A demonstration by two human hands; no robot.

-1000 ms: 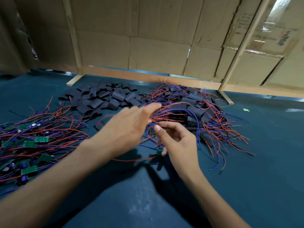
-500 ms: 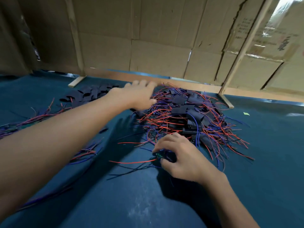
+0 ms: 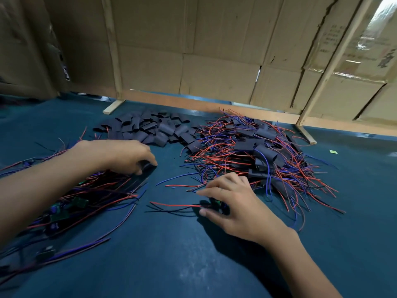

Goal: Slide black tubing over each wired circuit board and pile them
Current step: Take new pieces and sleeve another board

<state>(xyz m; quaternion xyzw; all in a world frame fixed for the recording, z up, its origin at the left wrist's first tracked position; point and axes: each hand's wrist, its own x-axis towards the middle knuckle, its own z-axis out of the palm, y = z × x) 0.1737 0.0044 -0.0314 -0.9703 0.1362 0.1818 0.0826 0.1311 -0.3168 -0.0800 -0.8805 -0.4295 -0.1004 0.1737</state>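
Right hand (image 3: 238,203) pinches a wired board (image 3: 216,204); left hand (image 3: 126,155) grips black tubing (image 3: 148,165) — hands apart.

pretty dim overall | light from upper right, glare on the taped cardboard (image 3: 365,39) | soft sheen on the bench (image 3: 189,274) | dark shadow under the right hand (image 3: 240,203) | left forearm (image 3: 32,201) blurry | wide-angle bend at the edges
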